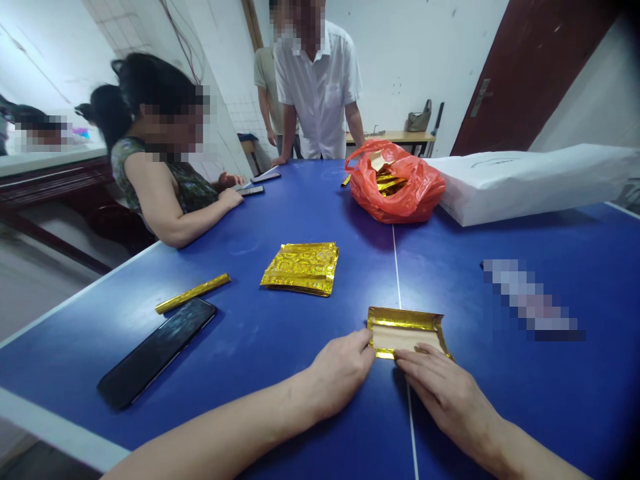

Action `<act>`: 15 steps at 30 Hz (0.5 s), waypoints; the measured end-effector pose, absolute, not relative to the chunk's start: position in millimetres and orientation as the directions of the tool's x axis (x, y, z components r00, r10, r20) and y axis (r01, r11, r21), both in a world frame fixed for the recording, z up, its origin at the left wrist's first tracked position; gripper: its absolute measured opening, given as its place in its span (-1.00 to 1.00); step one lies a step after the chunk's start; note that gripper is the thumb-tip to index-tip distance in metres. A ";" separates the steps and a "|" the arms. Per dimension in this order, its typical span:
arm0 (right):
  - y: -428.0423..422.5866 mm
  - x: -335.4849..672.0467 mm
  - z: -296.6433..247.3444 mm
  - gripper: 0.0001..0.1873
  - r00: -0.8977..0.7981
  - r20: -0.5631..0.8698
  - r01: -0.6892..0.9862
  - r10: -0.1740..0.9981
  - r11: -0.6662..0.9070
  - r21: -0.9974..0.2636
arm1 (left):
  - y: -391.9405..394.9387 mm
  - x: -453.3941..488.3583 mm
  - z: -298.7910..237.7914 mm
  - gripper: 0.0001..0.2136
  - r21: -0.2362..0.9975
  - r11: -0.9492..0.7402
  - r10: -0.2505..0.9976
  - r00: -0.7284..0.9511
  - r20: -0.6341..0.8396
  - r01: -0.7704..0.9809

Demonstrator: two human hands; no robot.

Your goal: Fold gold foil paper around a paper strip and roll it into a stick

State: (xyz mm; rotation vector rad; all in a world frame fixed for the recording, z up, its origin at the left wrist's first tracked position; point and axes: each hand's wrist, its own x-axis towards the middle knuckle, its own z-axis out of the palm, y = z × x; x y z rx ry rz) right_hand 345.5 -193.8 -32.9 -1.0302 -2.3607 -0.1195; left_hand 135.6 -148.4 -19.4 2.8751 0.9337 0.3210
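In front of me lies a gold foil paper sheet (407, 337), its plain beige inside facing up and its far and near edges folded up. My left hand (343, 370) is closed at the sheet's left end, with the fingertips gripping the corner. My right hand (445, 387) rests with fingers stretched out and together over the near right edge; its thumb is hidden. Beyond my left hand sits a flat stack of embossed gold foil sheets (300, 268). Further left is a narrow gold foil roll (193, 293).
A black phone (157, 353) lies at the left on the blue table (240, 427). A red plastic bag (395, 183) with gold pieces and a long white package (530, 180) stand at the back. A blurred-out item (533, 293) lies right. One person sits left; others stand behind.
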 end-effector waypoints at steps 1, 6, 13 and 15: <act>-193.1 346.3 -32.7 -0.73 -0.556 0.525 0.707 0.644 0.699 -0.110 | -147.6 136.0 -18.3 -0.80 0.141 -0.819 0.573 0.800 0.177 0.556; -189.0 348.4 -26.0 -0.70 -0.551 0.486 0.773 0.678 0.634 -0.008 | -145.0 136.7 -14.5 -0.84 0.038 -0.853 0.515 0.830 0.215 0.520; -184.7 349.3 -22.3 -0.69 -0.521 0.458 0.820 0.721 0.572 0.032 | -143.9 136.2 -24.6 -0.82 0.040 -0.858 0.502 0.819 0.278 0.513; -183.0 351.3 -24.9 -0.69 -0.521 0.458 0.825 0.721 0.563 0.053 | -144.0 137.7 -24.9 -0.82 0.054 -0.852 0.512 0.810 0.285 0.520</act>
